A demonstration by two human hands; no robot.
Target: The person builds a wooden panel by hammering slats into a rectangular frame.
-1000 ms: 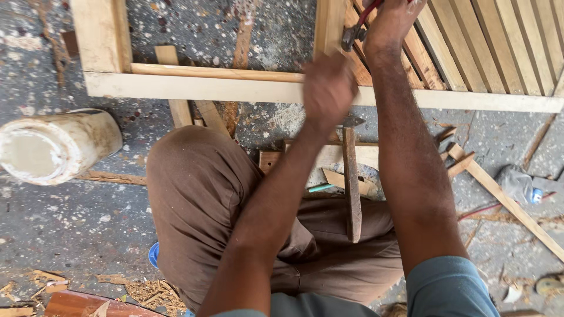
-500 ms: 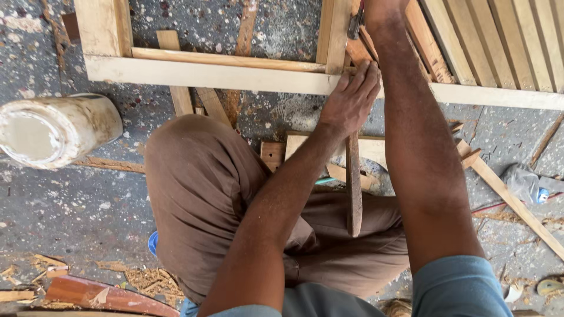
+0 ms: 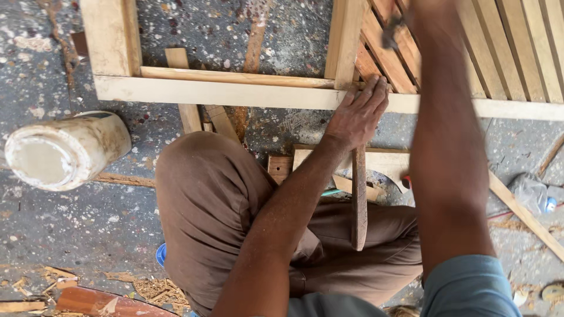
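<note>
Down on the speckled concrete floor, a person is crouching over a pale wooden frame that is lying flat in front of the knees. The left hand is pressing down, fingers spread and flat, on the frame's long bottom rail, right where an upright post is meeting it and the slats are beginning. It is bracing rather than gripping; nothing is closed inside it. The right hand is reaching up over the slats at the top edge of the view and appears to be clenching a dark tool, though blur and the picture's edge are hiding most of it, so I cannot tell what kind.

I would judge the frame to be stiff and fairly heavy as a whole, dry-surfaced and not slippery, with the thick rails and post offering the soundest places to take hold. The thin slats are looking more likely to flex or split, so weight is better put on the rail, as the left hand is doing.

A narrow loose strip of wood is leaning across the lap. A dirty white plastic jar is lying on its side well to the left, and a crumpled clear bottle is lying to the right among offcuts.
</note>
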